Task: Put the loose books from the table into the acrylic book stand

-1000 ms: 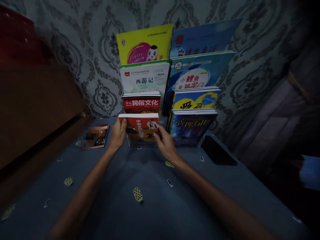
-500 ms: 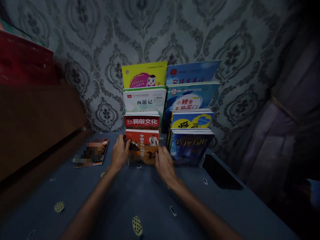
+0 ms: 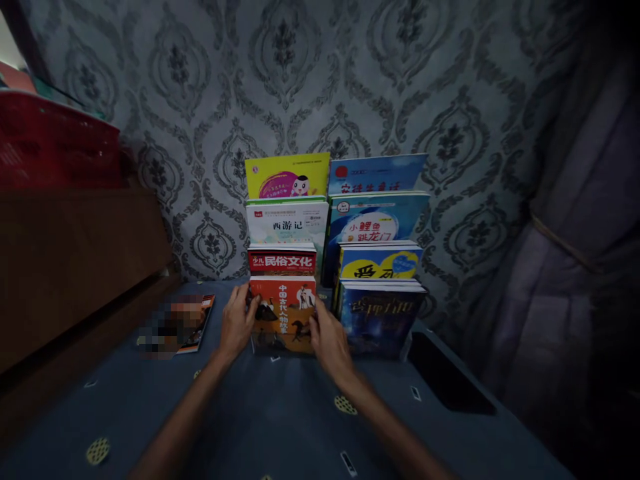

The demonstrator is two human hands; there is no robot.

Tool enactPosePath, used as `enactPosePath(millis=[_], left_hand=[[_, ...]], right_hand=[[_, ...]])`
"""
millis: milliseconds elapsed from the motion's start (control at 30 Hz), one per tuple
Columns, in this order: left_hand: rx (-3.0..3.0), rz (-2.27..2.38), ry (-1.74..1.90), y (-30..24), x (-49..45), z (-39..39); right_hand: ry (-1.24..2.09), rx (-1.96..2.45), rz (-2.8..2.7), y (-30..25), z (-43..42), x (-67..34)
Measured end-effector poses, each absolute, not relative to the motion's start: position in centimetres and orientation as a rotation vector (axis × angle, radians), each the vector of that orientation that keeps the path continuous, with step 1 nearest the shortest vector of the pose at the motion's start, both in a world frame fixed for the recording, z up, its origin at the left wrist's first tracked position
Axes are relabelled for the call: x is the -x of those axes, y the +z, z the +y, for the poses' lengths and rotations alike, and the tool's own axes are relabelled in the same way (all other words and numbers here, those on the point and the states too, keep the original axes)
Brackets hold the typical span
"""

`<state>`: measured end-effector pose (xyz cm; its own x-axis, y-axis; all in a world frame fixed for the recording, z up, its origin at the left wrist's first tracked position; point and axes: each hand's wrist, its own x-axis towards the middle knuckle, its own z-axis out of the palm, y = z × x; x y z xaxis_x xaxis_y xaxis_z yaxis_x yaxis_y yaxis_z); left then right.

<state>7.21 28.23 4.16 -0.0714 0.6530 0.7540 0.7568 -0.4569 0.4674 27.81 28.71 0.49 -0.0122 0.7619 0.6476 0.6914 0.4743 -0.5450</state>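
An orange-red book [image 3: 283,310] with Chinese lettering and dark horses on its cover stands upright at the front of the left row. My left hand [image 3: 237,324] grips its left edge, and my right hand [image 3: 330,339] holds the right edge, fingers closed on both sides. Directly behind it rise a red book [image 3: 284,262], a white book [image 3: 287,223] and a taller yellow book [image 3: 270,175]. Just right of my right hand, a dark blue book [image 3: 375,323] fronts a second row. Behind that one are a yellow-and-blue book [image 3: 377,263] and two bluer ones.
A flat book [image 3: 203,323], partly blurred, lies on the blue patterned cloth [image 3: 280,420] to the left. A black flat object [image 3: 447,373] lies at the right. Wooden furniture [image 3: 80,267] bearing a red basket [image 3: 55,137] borders the left side; a tied curtain [image 3: 560,247] hangs right.
My view has tilted upward, so books and hands sit lower in the picture. Both hands keep their places at the sides of the orange-red book.
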Motion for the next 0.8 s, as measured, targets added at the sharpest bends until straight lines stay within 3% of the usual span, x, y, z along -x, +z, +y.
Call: enactPosePath(millis=[800], left_hand=[[2.054,-1.569,-1.617,4.4,-7.2,28.0]], right_hand=[[0.113,1.147,-1.717,-0.6,29.4,-28.5]])
